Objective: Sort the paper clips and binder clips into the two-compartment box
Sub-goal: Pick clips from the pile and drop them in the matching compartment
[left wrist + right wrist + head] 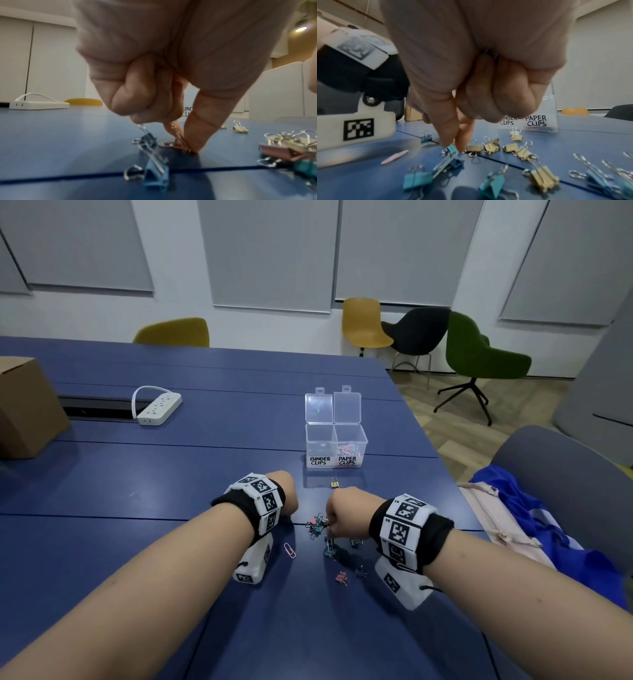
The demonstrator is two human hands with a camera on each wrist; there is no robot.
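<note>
The clear two-compartment box (336, 445) stands open, labelled BINDER CLIPS on the left and PAPER CLIPS on the right. Coloured paper clips (347, 449) lie in the right compartment. My left hand (183, 143) pinches a pink binder clip (177, 144) between thumb and forefinger against the table; its other fingers are curled. Two blue binder clips (154, 171) lie just in front of it. My right hand (453, 146) pinches a teal binder clip (452, 148) with thumb and forefinger. Gold binder clips (491, 146) and more teal ones lie scattered around it. A pink paper clip (289, 550) lies between my wrists.
A white power strip (158, 409) and a cardboard box (27, 405) sit at the left of the blue table (171, 491). A pink bag (496, 518) on blue cloth lies past the table's right edge. Chairs stand behind.
</note>
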